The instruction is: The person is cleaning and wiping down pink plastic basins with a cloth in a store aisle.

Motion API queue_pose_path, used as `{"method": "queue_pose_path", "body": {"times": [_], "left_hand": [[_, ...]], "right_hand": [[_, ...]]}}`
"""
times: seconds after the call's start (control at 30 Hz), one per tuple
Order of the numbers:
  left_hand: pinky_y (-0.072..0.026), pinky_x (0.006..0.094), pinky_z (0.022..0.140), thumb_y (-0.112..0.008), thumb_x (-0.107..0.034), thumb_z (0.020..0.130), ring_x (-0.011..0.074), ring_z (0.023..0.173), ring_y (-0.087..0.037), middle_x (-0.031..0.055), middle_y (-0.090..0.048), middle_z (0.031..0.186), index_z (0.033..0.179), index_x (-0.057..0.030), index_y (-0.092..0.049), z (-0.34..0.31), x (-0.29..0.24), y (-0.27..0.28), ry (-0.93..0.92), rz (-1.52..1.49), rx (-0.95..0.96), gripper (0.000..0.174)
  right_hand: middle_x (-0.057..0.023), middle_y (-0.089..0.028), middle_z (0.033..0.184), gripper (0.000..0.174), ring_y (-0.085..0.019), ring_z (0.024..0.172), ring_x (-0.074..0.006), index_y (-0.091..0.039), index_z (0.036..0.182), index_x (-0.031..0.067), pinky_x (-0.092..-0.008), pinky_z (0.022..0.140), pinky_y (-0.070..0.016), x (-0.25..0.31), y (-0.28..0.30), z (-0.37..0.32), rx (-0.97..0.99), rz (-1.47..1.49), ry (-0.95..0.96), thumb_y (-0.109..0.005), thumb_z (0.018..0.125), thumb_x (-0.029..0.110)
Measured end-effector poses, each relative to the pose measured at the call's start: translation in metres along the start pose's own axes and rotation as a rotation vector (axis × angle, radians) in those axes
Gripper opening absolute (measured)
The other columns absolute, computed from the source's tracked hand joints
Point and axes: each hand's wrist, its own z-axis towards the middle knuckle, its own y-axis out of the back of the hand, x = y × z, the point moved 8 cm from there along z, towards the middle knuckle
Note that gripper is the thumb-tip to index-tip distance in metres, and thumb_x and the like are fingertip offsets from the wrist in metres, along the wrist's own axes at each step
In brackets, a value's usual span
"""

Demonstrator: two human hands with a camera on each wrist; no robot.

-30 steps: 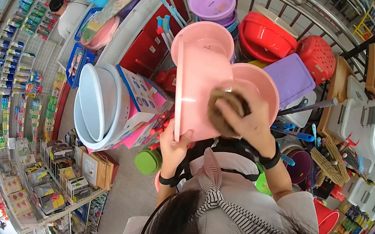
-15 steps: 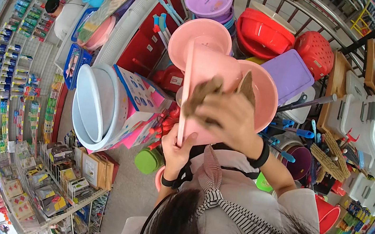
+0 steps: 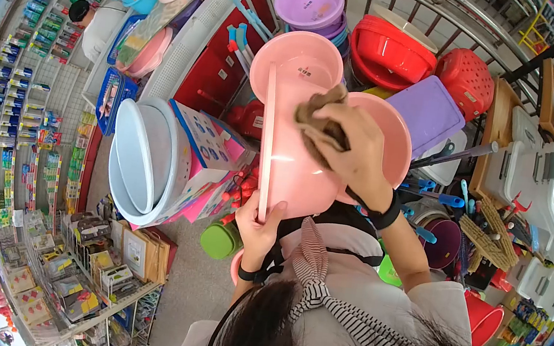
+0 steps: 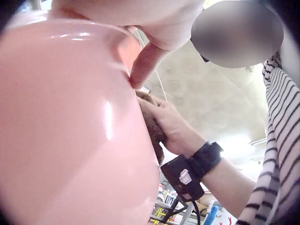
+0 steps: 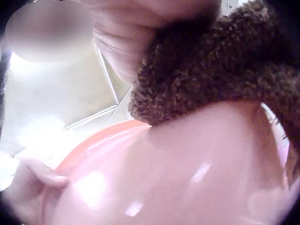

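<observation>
A pink basin (image 3: 295,168) stands tilted on its side in front of the person, its rim to the left. The left hand (image 3: 257,230) grips that rim near the bottom, thumb on the outer wall; in the left wrist view the basin (image 4: 75,126) fills the left side. Bunched in the right hand (image 3: 358,152) is a brown fluffy cloth (image 3: 320,119), pressed on the basin's outer wall. The right wrist view shows the cloth (image 5: 201,70) against the pink surface (image 5: 187,164), with the left hand (image 5: 30,192) at the far rim.
Two more pink basins, one upper (image 3: 299,63) and one at the right (image 3: 398,144), lie just behind. Pale blue basins (image 3: 141,154) stand at the left, a purple lid (image 3: 426,116) and red basins (image 3: 393,51) beyond. A green container (image 3: 220,239) is below left.
The right hand with the cloth has swept left over the basin's wall, then back up and slightly right. The left hand keeps its hold on the rim, and the basin has shifted slightly.
</observation>
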Motion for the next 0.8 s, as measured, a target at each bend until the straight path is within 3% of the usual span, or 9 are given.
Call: {"method": "queue_pose_path", "body": {"times": [0.1,0.17,0.3,0.4,0.5,0.63,0.7,0.77,0.8], "left_hand": [[-0.0274,0.0184,0.050,-0.072,-0.004,0.083,0.0006,0.056,-0.036,-0.0068,-0.048,0.063,0.097,0.0023,-0.064,-0.001,0.004,0.009,-0.053,0.067,0.000,0.017],[-0.0271,0.0184,0.050,-0.071,-0.004,0.083,0.0006,0.056,-0.036,-0.0066,-0.049,0.062,0.096,0.0020,-0.065,0.003,0.011,0.015,-0.058,0.117,0.011,0.016],[-0.0281,0.0186,0.049,-0.071,-0.003,0.083,0.0012,0.053,-0.038,-0.0047,-0.049,0.059,0.092,0.0024,-0.065,0.009,0.014,0.021,-0.053,0.029,-0.039,0.012],[-0.0319,0.0192,0.048,-0.070,-0.003,0.083,0.0014,0.051,-0.044,-0.0027,-0.054,0.059,0.093,0.0027,-0.066,0.006,-0.001,0.017,-0.037,0.046,-0.011,0.012],[-0.0369,0.0215,0.048,-0.069,-0.001,0.083,0.0040,0.050,-0.050,0.0007,-0.057,0.059,0.099,0.0034,-0.066,0.009,-0.009,0.014,-0.148,0.184,0.036,0.017],[-0.0416,0.0241,0.051,-0.069,-0.001,0.080,0.0079,0.053,-0.053,0.0078,-0.058,0.062,0.105,0.0025,-0.066,0.014,-0.003,0.009,-0.205,0.265,0.029,0.026],[-0.0427,0.0251,0.052,-0.069,0.000,0.079,0.0094,0.053,-0.054,0.0097,-0.058,0.063,0.107,0.0020,-0.066,0.013,-0.004,0.005,-0.207,0.323,0.053,0.028],[-0.0450,0.0274,0.055,-0.068,0.002,0.077,0.0158,0.055,-0.059,0.0133,-0.061,0.068,0.107,0.0009,-0.066,0.010,0.003,0.006,-0.106,0.345,0.082,0.029],[-0.0450,0.0274,0.055,-0.068,0.002,0.077,0.0158,0.055,-0.059,0.0133,-0.061,0.068,0.107,0.0009,-0.066,0.008,0.003,0.006,-0.108,0.346,0.084,0.029]], "right_hand": [[-0.0066,-0.066,0.085,0.032,-0.061,0.070,-0.0261,-0.067,0.094,0.0125,-0.0379,0.064,-0.0484,-0.005,0.007,-0.010,-0.057,-0.046,-0.092,-0.079,0.064,0.010],[-0.0064,-0.067,0.087,0.031,-0.062,0.071,-0.0252,-0.068,0.093,0.0122,-0.0370,0.065,-0.0487,0.015,0.000,-0.026,0.005,0.034,0.091,-0.079,0.064,0.012],[-0.0046,-0.066,0.087,0.030,-0.062,0.073,-0.0228,-0.068,0.094,0.0121,-0.0360,0.066,-0.0486,0.023,-0.009,-0.039,0.106,-0.016,0.152,-0.078,0.065,0.013],[-0.0103,-0.064,0.084,0.028,-0.062,0.073,-0.0277,-0.065,0.095,0.0073,-0.0353,0.067,-0.0485,-0.019,0.000,-0.019,0.022,0.067,-0.247,-0.078,0.071,0.008],[-0.0116,-0.065,0.084,0.032,-0.063,0.072,-0.0296,-0.064,0.097,0.0066,-0.0353,0.064,-0.0488,-0.018,0.007,-0.011,-0.123,0.055,-0.132,-0.080,0.069,0.008],[-0.0118,-0.067,0.086,0.036,-0.066,0.074,-0.0286,-0.066,0.099,0.0061,-0.0330,0.067,-0.0521,0.017,-0.011,-0.029,0.036,0.187,-0.062,-0.081,0.066,0.009],[-0.0110,-0.068,0.087,0.035,-0.067,0.073,-0.0210,-0.065,0.102,0.0044,-0.0318,0.067,-0.0521,0.023,-0.011,-0.027,0.071,0.135,-0.020,-0.080,0.071,0.013],[-0.0108,-0.068,0.087,0.032,-0.065,0.074,-0.0142,-0.064,0.104,0.0012,-0.0307,0.069,-0.0517,-0.016,-0.017,-0.021,0.129,0.403,-0.496,-0.076,0.079,0.018],[-0.0112,-0.068,0.088,0.032,-0.062,0.079,-0.0114,-0.063,0.105,-0.0016,-0.0293,0.073,-0.0511,-0.027,-0.015,-0.012,0.104,0.460,-0.564,-0.071,0.086,0.022]]}}
